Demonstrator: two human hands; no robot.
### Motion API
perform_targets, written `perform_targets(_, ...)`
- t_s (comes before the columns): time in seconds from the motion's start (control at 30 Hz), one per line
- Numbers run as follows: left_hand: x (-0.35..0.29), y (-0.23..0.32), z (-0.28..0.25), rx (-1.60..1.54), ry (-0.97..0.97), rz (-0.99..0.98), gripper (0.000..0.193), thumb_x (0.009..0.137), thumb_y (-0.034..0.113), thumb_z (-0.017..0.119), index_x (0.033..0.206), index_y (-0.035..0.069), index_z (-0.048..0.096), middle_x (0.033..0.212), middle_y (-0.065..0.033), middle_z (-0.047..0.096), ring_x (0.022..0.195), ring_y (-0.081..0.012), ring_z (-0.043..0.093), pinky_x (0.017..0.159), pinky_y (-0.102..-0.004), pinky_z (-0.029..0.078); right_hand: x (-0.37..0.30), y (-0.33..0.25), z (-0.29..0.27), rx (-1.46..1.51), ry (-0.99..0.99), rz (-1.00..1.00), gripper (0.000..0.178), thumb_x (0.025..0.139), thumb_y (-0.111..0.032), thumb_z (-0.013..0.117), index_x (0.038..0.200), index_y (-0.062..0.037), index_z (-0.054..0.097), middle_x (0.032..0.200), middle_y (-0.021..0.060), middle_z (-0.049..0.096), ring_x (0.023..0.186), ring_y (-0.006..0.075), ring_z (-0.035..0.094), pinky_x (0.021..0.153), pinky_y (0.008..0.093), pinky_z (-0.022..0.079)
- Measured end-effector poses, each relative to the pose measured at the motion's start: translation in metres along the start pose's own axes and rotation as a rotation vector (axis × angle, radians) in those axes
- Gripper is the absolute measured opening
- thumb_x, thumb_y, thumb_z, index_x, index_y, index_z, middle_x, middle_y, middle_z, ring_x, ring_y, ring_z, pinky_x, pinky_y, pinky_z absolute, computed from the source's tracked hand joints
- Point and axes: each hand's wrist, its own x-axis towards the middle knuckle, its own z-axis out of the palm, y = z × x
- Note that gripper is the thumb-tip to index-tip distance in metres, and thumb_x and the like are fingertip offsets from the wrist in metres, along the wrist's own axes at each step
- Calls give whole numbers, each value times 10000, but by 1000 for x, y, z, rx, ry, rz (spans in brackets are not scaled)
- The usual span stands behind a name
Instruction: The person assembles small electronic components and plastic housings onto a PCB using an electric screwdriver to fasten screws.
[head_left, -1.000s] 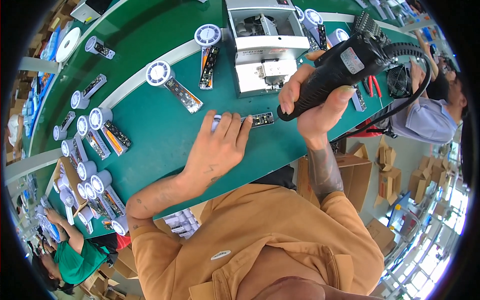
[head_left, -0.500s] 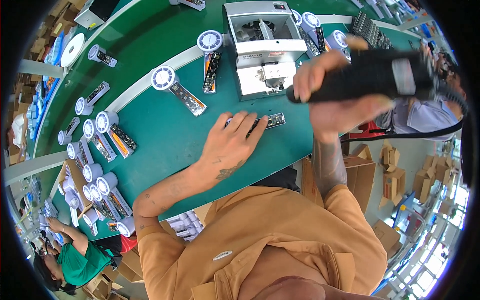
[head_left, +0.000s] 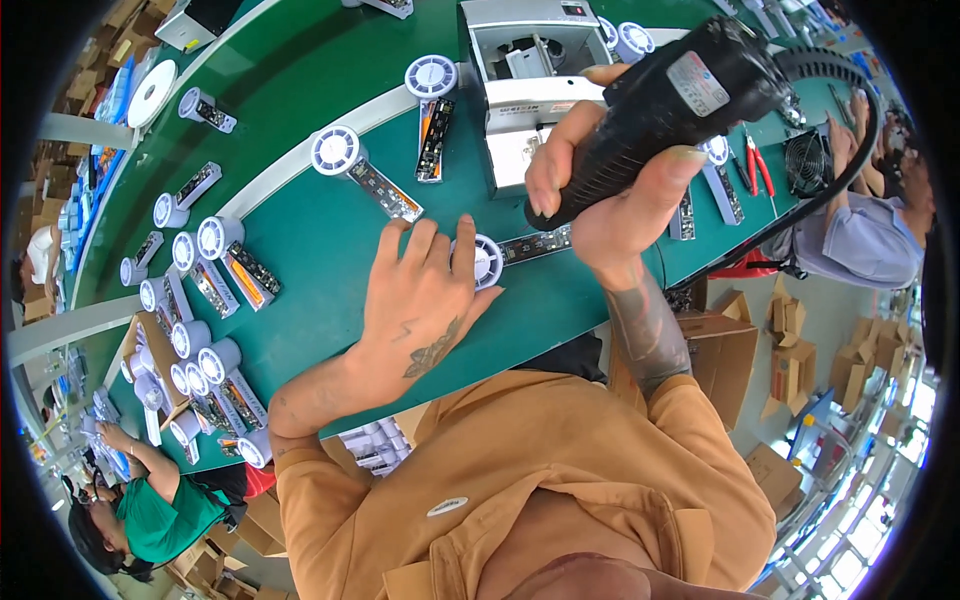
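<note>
Matt black plastic screwdriver [head_left: 668,110], smooth green table mat [head_left: 330,230], white plastic fan [head_left: 487,262].

A small fan unit [head_left: 500,255], a white round ribbed fan head joined to a long dark circuit strip dotted with small parts, lies flat on the green work table [head_left: 330,230] near its front edge, the strip running rightward from the head. The black electric screwdriver [head_left: 665,110], thick and cylindrical with a label on its barrel and a coiled black cord at its rear, is tilted above the table, its tip pointing down-left toward the strip.
</note>
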Motion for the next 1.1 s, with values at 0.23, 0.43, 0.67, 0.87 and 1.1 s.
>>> perform_targets(0.23, -1, 1, 0, -16, -6, -9, 658, 774, 424, 761, 1210, -51, 630, 857, -99, 616, 961, -237, 553, 959, -408, 399, -5, 6, 11, 21, -33, 51, 963, 865, -823, 368, 1256, 57, 376, 590, 86, 490, 419, 146, 480, 409, 278, 409)
perform_targets(0.43, -1, -1, 1, -22, -17, -8, 663, 773, 426, 761, 1212, -53, 628, 864, -101, 621, 966, -240, 554, 958, -409, 402, -7, 11, 5, 57, -17, 69, 940, 858, -832, 366, 1271, 12, 366, 595, 75, 480, 418, 157, 475, 414, 301, 408)
perform_targets(0.67, -1, -1, 1, -22, -7, -5, 660, 775, 418, 763, 1213, -57, 625, 870, -102, 621, 974, -239, 552, 962, -402, 403, -8, 10, 4, 70, -32, 118, 963, 815, -880, 347, 1291, -43, 339, 619, 62, 466, 429, 161, 462, 423, 307, 400)
perform_targets(0.87, -1, -2, 0, -29, -16, 5, 659, 782, 418, 758, 1217, -59, 624, 868, -102, 619, 965, -238, 550, 964, -394, 400, -12, 11, 1, 89, -20, 122, 974, 798, -896, 343, 1290, -55, 339, 626, 64, 472, 437, 164, 472, 424, 309, 404)
perform_targets(1.1, -3, -3, 1, -28, 7, 9, 656, 786, 425, 752, 1212, -58, 627, 860, -101, 615, 958, -235, 551, 960, -392, 402, -11, 10, 1, 113, -22, 129, 967, 803, -896, 329, 1296, -65, 331, 639, 56, 469, 447, 159, 472, 427, 305, 403)
